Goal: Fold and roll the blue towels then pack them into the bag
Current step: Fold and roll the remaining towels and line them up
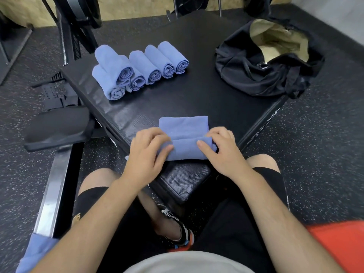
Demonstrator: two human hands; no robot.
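1. towel rolling goes on at the near corner of a black padded vinyl box (197,99), which stands on a dark speckled rubber floor (325,154).
2. a folded blue cloth towel (184,125) lies on this corner. its near end is turned up into a thick roll, and its far part lies flat on the box.
3. the left hand (146,152) grips the left end of the roll. the fingers are curled over the top and the thumb presses on the near side.
4. the right hand (222,150) grips the right end in the same way, fingers bent over the roll and thumb lying along its front.
5. six rolled blue towels (153,71) are on the far left part of the box, side by side, with the spiral ends turned to the person. at the left end of the row, one roll rests on top of two others.
6. a black fabric bag with beige lining (256,75) sits on the far right corner of the box, well apart from the rolls. its mouth is open and the lining shows inside.
7. a black padded bench seat (59,127) is just beside the box on the left. more blue cloth (35,251) hangs at the near end of the bench frame.
8. the person sits with one knee at each side of the box corner, in black shorts (236,223). a striped sneaker (177,227) is on the floor between the legs.
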